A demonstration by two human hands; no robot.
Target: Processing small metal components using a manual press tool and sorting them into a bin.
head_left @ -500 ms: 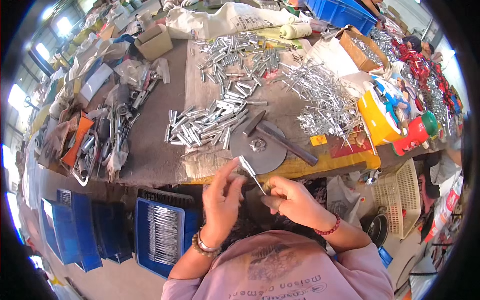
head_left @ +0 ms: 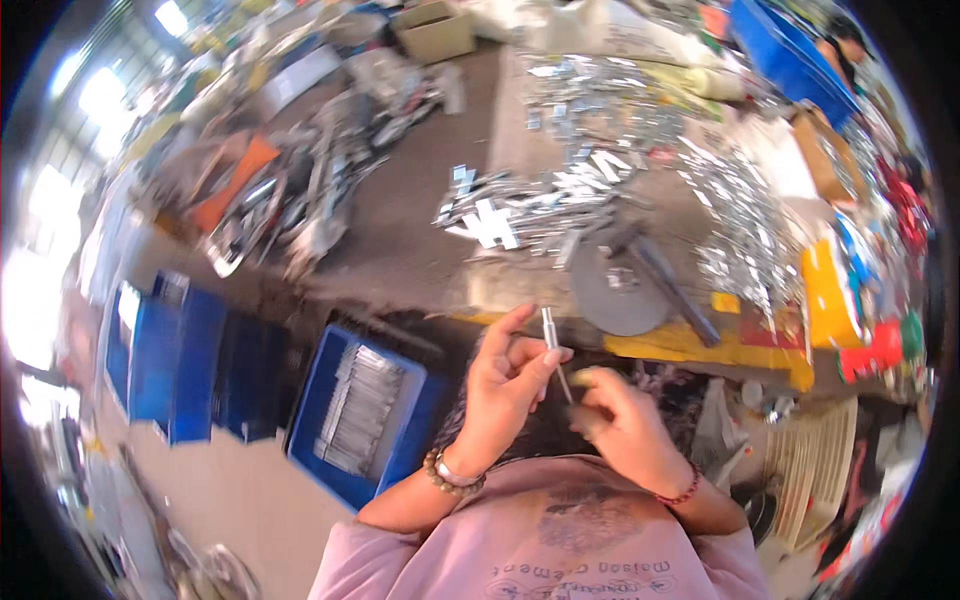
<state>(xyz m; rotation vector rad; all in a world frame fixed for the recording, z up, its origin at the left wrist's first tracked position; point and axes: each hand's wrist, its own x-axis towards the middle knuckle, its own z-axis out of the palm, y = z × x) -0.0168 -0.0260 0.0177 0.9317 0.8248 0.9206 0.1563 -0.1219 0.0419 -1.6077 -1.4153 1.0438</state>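
Note:
My left hand (head_left: pixel 505 385) pinches a thin silvery metal strip (head_left: pixel 552 345) that stands almost upright in front of my lap. My right hand (head_left: pixel 620 425) is curled just right of it, its fingertips touching the strip's lower end. Both hands hover below the near edge of the grey workbench (head_left: pixel 410 250). A heap of similar short metal pieces (head_left: pixel 530 205) lies on the bench beyond my hands. A round grey disc with a dark bar (head_left: pixel 625 285) sits at the bench edge, just past the strip.
A blue crate (head_left: pixel 355 410) with stacked metal strips stands on the floor to my left, next to more blue crates (head_left: pixel 175 350). Tangled metal parts (head_left: pixel 300 200) lie at the bench's left. A cardboard box (head_left: pixel 437 30), yellow and red items (head_left: pixel 850 320) and a white basket (head_left: pixel 810 460) stand around.
The view has swung, so the bench now looks nearer and shifted. My hands stay together on the strip, which has turned more upright.

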